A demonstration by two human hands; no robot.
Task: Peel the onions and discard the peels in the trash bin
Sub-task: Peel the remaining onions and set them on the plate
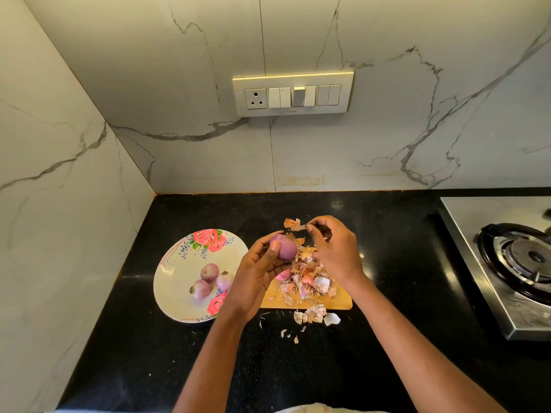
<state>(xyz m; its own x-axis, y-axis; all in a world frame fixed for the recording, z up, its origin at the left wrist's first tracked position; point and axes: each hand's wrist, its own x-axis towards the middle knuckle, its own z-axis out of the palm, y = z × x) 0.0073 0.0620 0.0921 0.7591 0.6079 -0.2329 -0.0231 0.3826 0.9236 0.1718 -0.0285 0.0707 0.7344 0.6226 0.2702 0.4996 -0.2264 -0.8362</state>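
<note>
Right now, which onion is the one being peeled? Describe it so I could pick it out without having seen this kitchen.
Start at the black counter and find the wooden cutting board heaped with peels. Just above its left end, the left hand holds a smooth purple onion, while the right hand pinches a strip of skin. Unlike the three onions on the flowered plate, it is held off the counter.
</note>
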